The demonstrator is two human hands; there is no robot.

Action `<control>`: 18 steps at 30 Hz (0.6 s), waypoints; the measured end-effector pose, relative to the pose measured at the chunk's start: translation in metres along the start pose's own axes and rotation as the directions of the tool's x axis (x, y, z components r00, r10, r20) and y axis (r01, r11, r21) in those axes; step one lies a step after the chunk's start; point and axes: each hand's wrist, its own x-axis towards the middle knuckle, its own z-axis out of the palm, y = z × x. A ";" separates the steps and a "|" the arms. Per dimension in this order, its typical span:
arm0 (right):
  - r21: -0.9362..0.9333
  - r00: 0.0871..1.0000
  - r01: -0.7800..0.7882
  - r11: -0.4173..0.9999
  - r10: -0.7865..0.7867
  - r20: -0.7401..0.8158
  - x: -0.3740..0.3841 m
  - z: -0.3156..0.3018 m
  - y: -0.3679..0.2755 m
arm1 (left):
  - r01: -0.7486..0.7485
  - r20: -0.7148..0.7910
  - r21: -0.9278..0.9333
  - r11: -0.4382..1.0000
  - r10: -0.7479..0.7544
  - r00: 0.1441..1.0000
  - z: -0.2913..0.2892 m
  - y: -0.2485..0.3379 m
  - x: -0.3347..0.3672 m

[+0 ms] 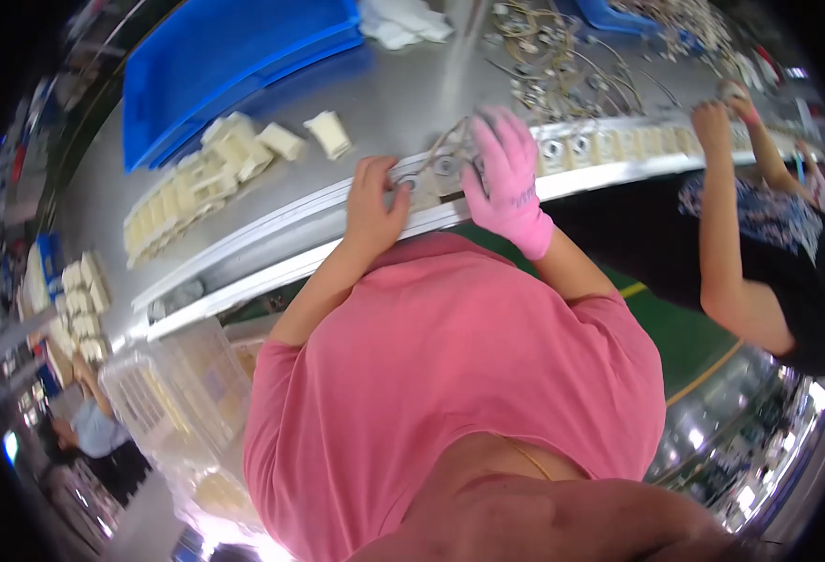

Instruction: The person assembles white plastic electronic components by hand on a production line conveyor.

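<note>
My bare left hand (376, 203) curls its fingers and thumb round the left end of a cream plastic housing (424, 194) on the metal rail. Round metal-centred pieces (445, 166) sit in the housings between my hands. My right hand, in a pink glove (509, 183), bends over the neighbouring housing, fingers and thumb closing in from above. Its fingertips are blurred, and what lies under them is hidden. A thin wire (442, 142) loops up between the two hands.
A row of cream housings (618, 145) runs along the rail to the right, where a co-worker's hands (720, 112) work. Tangled wired parts (562, 66) lie behind. Stacked cream housings (183, 199) and a blue tray (244, 80) are at left; a clear crate (178, 375) stands below.
</note>
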 end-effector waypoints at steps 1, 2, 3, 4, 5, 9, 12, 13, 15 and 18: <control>0.040 1.000 0.022 0.999 -0.022 0.002 0.000 0.006 -0.005 | 0.029 -0.009 -0.043 0.999 -0.029 1.000 -0.001 0.000 -0.001; 0.024 0.983 0.085 0.996 -0.088 0.160 0.000 0.010 -0.008 | 0.043 -0.035 -0.013 0.999 -0.044 0.998 -0.002 0.001 -0.002; 0.015 0.938 0.157 0.987 -0.154 0.311 0.000 0.016 -0.009 | 0.062 -0.015 -0.040 0.997 -0.063 0.998 -0.004 0.002 -0.002; 0.041 0.950 0.113 0.993 -0.120 0.287 0.000 0.023 -0.008 | 0.080 0.005 -0.072 0.994 -0.080 0.997 -0.008 0.000 -0.002; 0.071 0.946 0.135 0.988 -0.150 0.286 0.003 0.024 -0.008 | 0.091 -0.023 -0.051 0.995 -0.092 0.995 -0.014 -0.001 -0.001; 0.107 0.987 0.114 0.988 -0.124 0.098 0.020 0.028 -0.022 | 0.090 0.006 0.036 0.995 -0.090 0.996 -0.051 -0.023 0.001; 0.116 0.975 0.016 0.993 -0.042 0.220 0.027 0.041 -0.042 | -0.022 -0.066 0.187 0.982 0.035 0.997 -0.086 -0.060 0.009; 0.134 0.967 0.041 0.990 -0.073 0.244 0.031 0.048 -0.050 | -0.091 -0.099 0.296 0.951 0.126 0.987 -0.099 -0.076 0.012; 0.145 0.959 0.061 0.988 -0.098 0.264 0.040 0.061 -0.073 | -0.070 -0.104 0.367 0.928 0.115 0.988 -0.134 -0.100 0.018; 0.183 0.949 -0.051 0.982 -0.010 0.317 0.058 0.091 -0.107 | -0.046 -0.087 0.563 0.825 0.114 0.990 -0.186 -0.158 0.017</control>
